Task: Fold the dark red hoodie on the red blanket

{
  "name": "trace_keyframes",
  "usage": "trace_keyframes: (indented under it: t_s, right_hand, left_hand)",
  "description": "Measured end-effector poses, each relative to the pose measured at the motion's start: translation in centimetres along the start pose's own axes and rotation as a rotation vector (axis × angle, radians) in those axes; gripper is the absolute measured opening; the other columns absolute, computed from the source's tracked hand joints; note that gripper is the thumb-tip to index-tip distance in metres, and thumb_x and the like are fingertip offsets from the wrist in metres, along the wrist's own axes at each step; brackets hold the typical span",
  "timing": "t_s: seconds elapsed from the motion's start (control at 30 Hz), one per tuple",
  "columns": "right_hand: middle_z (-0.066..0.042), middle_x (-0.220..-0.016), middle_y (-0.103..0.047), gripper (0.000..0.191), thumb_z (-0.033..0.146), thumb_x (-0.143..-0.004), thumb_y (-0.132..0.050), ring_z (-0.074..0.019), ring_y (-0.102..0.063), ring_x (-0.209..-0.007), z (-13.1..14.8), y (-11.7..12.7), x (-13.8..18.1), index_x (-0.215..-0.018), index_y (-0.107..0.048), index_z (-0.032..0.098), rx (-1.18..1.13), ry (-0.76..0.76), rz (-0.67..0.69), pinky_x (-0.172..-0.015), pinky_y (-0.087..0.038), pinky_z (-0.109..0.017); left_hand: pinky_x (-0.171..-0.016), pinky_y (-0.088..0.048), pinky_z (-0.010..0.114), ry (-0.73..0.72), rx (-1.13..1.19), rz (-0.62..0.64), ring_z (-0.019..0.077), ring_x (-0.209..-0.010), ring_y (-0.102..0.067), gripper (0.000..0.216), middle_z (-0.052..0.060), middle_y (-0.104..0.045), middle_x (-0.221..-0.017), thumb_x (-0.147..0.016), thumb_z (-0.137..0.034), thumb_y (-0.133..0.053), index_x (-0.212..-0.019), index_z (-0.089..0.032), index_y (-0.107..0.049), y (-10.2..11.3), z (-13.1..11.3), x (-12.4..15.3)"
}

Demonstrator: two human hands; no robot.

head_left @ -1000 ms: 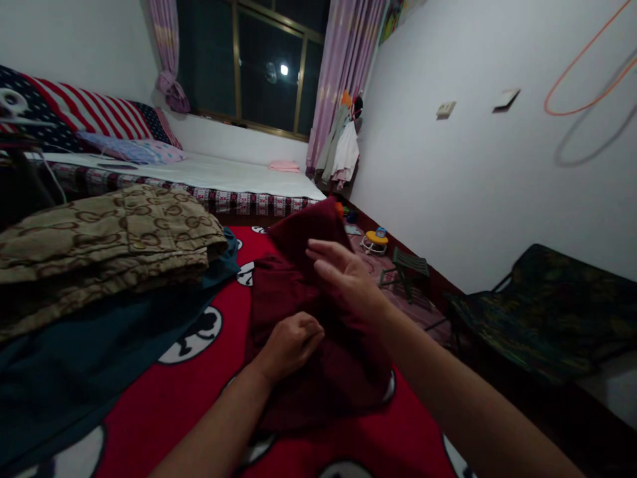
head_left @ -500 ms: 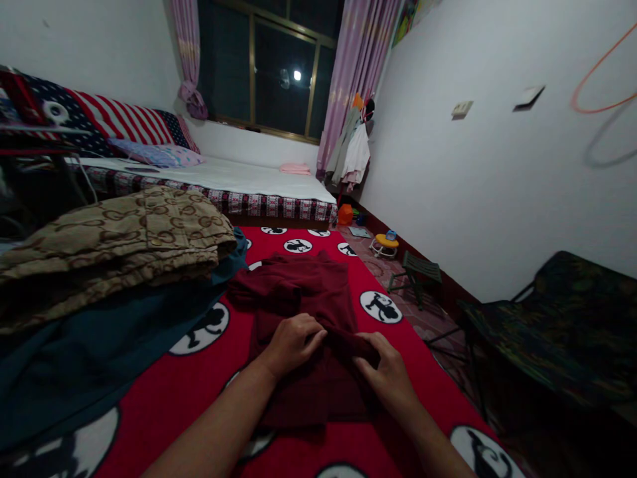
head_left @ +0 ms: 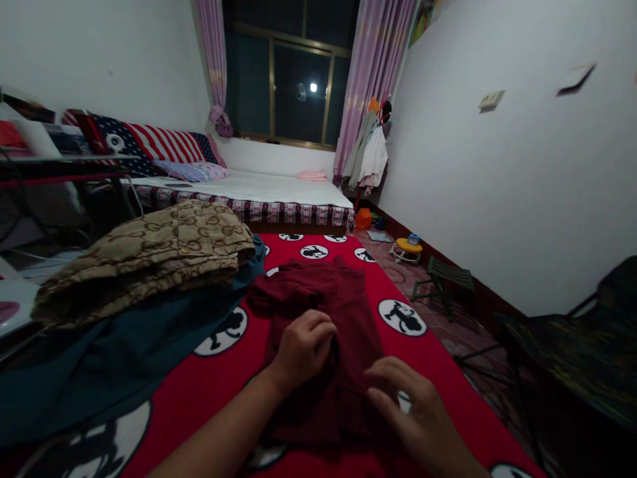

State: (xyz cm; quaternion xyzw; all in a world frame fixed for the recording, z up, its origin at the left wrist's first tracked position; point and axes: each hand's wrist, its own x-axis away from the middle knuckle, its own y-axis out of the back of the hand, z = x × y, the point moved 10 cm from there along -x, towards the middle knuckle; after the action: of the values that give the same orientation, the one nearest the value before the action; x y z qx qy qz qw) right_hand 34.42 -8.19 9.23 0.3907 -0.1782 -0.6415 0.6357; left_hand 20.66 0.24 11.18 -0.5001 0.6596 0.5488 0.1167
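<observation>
A maroon garment [head_left: 355, 312] lies on a red blanket [head_left: 209, 392] with white round patches, in the near middle of the scene, with one part bunched towards its far left. The left hand [head_left: 303, 348] rests on the middle of the garment, its fingers curled in and pinching a fold of the cloth. The right hand [head_left: 411, 405] is at the garment's near right edge, its thumb and fingers loosely bent and spread apart around a gap; whether its fingertips touch the cloth I cannot tell.

To the left, a tan patterned garment [head_left: 164, 245] lies in a heap on top of a teal cloth [head_left: 124, 362], which spreads over the blanket towards the near left.

At the far side stands a bed [head_left: 259, 189] with a white sheet, carrying a striped and starred cushion [head_left: 164, 143] and a pale pillow [head_left: 194, 171] on its left and a pink cloth [head_left: 312, 176] further right. Clothes [head_left: 373, 159] hang near the far right corner. On the floor along the right wall are a yellow stool [head_left: 408, 245], a green folding stool [head_left: 449, 275] and, nearest, a dark patterned chair [head_left: 592, 338].
</observation>
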Motion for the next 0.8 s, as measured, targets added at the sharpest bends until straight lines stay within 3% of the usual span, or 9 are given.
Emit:
trace_keyframes:
  t_s: [0.1,0.17,0.3,0.37,0.5,0.57,0.63,0.7,0.8]
  right_hand:
    - [-0.011,-0.131,-0.053,0.041,0.036,-0.085,-0.059,-0.0257,-0.051,-0.119,-1.0,-1.1,-0.8,-0.125,-0.056,0.023,0.102,0.066,-0.060,-0.098,-0.044,-0.039]
    - [-0.011,-0.135,-0.050,0.045,0.036,-0.084,-0.061,-0.0283,-0.047,-0.122,-1.7,-3.1,-1.1,-0.127,-0.055,0.025,0.178,0.100,-0.015,-0.100,-0.042,-0.045]
    - [-0.010,-0.132,-0.053,0.033,0.031,-0.089,-0.054,-0.0275,-0.047,-0.121,-2.2,-5.1,-1.0,-0.121,-0.059,0.026,0.216,0.150,0.025,-0.099,-0.041,-0.047]
    - [-0.010,-0.131,-0.054,0.031,0.029,-0.090,-0.054,-0.0265,-0.048,-0.121,-2.1,-4.9,-0.8,-0.120,-0.059,0.025,0.197,0.162,0.015,-0.098,-0.042,-0.045]
    - [-0.010,-0.125,-0.057,0.019,0.025,-0.089,-0.053,-0.0248,-0.051,-0.116,-2.0,-4.2,-0.6,-0.106,-0.063,0.023,0.131,0.165,-0.026,-0.096,-0.043,-0.043]
    - [-0.009,-0.120,-0.059,0.014,0.021,-0.090,-0.050,-0.0231,-0.054,-0.112,-2.0,-3.9,-0.5,-0.094,-0.063,0.022,0.083,0.164,-0.054,-0.094,-0.044,-0.041]
    - [-0.009,-0.115,-0.061,0.014,0.018,-0.090,-0.048,-0.0220,-0.055,-0.108,-2.1,-3.7,-0.5,-0.087,-0.061,0.021,0.037,0.155,-0.077,-0.092,-0.044,-0.039]
    - [-0.009,-0.113,-0.062,0.013,0.016,-0.089,-0.048,-0.0217,-0.056,-0.105,-2.3,-3.5,-0.6,-0.083,-0.059,0.021,0.001,0.138,-0.093,-0.090,-0.045,-0.039]
    - [-0.008,-0.111,-0.063,0.012,0.015,-0.087,-0.048,-0.0215,-0.057,-0.104,-2.5,-3.2,-0.6,-0.080,-0.056,0.021,-0.034,0.115,-0.106,-0.089,-0.045,-0.038]
  left_hand:
    - [-0.100,-0.040,0.042,0.130,-0.178,-0.082,0.0256,-0.120,-0.047,0.039,0.009,-0.053,-0.128,-0.078,-0.014,-0.060,-0.116,-0.023,-0.059,2.2,2.5,-1.0]
    - [-0.104,-0.037,0.047,0.213,-0.270,-0.016,0.0304,-0.128,-0.041,0.057,0.011,-0.046,-0.138,-0.070,-0.017,-0.069,-0.125,-0.024,-0.054,2.2,5.0,-1.5]
    - [-0.090,-0.047,0.038,0.408,-0.140,0.099,0.0245,-0.099,-0.061,0.019,0.007,-0.068,-0.104,-0.076,-0.020,-0.061,-0.093,-0.021,-0.068,2.1,10.5,-1.9]
    - [-0.083,-0.050,0.035,0.543,0.048,-0.065,0.0222,-0.086,-0.065,0.012,0.006,-0.070,-0.089,-0.077,-0.025,-0.058,-0.084,-0.019,-0.067,4.6,12.5,-2.0]
    - [-0.073,-0.054,0.034,0.756,0.627,-0.591,0.0214,-0.080,-0.067,0.023,0.003,-0.071,-0.087,-0.073,-0.035,-0.061,-0.089,-0.019,-0.063,12.2,14.6,0.2]
    - [-0.077,-0.055,0.034,0.784,0.818,-0.716,0.0199,-0.086,-0.067,0.017,0.000,-0.073,-0.089,-0.076,-0.032,-0.056,-0.086,-0.020,-0.063,15.6,14.9,2.3]
    - [-0.081,-0.056,0.035,0.835,0.768,-0.803,0.0196,-0.089,-0.067,0.015,-0.003,-0.074,-0.085,-0.079,-0.031,-0.051,-0.079,-0.022,-0.063,19.5,15.7,6.1]
    - [-0.078,-0.057,0.034,0.840,0.412,-0.721,0.0190,-0.082,-0.069,0.021,-0.005,-0.073,-0.075,-0.081,-0.033,-0.045,-0.073,-0.024,-0.062,23.6,16.3,10.3]
    - [-0.066,-0.060,0.033,0.705,-0.138,-0.376,0.0206,-0.068,-0.070,0.026,-0.004,-0.067,-0.064,-0.081,-0.035,-0.041,-0.078,-0.026,-0.066,26.7,16.5,14.4]
